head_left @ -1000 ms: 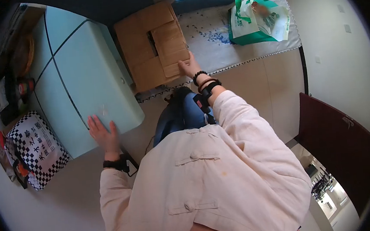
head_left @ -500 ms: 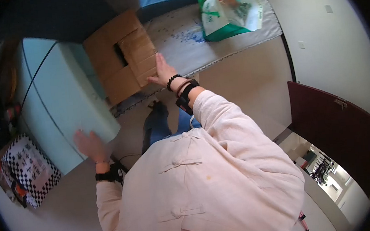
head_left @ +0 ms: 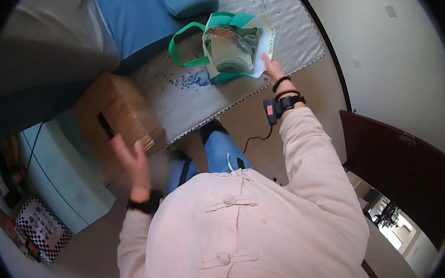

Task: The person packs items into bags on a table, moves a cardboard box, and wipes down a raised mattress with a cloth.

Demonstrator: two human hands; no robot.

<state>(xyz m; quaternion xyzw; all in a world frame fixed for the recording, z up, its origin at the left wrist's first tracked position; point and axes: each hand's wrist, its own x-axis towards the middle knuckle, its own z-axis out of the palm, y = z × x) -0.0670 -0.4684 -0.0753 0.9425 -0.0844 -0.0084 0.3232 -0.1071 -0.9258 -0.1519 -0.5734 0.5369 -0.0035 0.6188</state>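
Observation:
My right hand [head_left: 273, 68] has its fingers on the near right edge of a green and white bag [head_left: 216, 78], whose mouth is open and shows folded cloth-like items [head_left: 231, 52] inside. The bag rests on a quilted cover [head_left: 178, 111] with blue flower prints. My left hand [head_left: 133, 164], slightly blurred, is raised with its fingers apart in front of a cardboard box [head_left: 134, 112]. Nothing shows in that hand; whether it touches the box I cannot tell. A dark slot is visible in the box.
A pale blue-green cabinet [head_left: 63, 177] stands at the left, near a checkered package [head_left: 41, 229]. Blue cushions [head_left: 188, 0] lie at the top. A dark red door [head_left: 397, 162] is at the right. A cable hangs from my right wrist device.
My right hand has left the box and moved right to the bag's edge. My left hand has moved from the cabinet to in front of the box. The view has shifted.

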